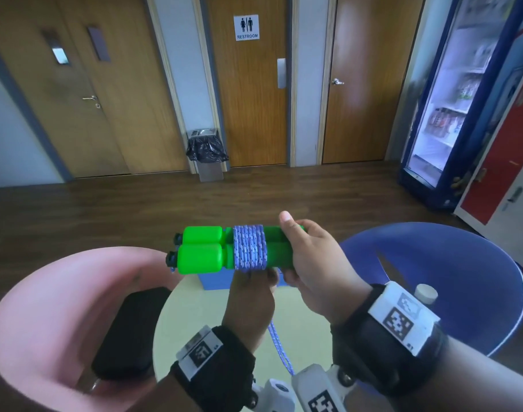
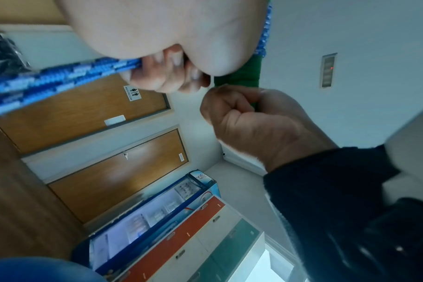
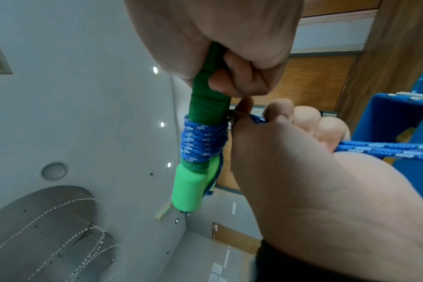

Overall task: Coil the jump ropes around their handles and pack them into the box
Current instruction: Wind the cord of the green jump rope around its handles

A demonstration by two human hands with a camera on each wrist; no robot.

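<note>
While both green handles (image 1: 224, 249) sit side by side in the air over the round table (image 1: 299, 319) | left hand (image 1: 250, 295) pinches the loose blue rope (image 1: 279, 346) just under the coil (image 1: 250, 247) | right hand (image 1: 310, 257) grips the handles' right end | blue box (image 1: 214, 281) sits below on the table

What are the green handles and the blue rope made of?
The two green jump-rope handles look like smooth, matte plastic at the bright fat ends; the darker part seems wrapped in grip tape, though that is uncertain. The blue-and-white braided rope looks like woven fabric cord: its speckled braid pattern shows clearly in the right wrist view.
</note>
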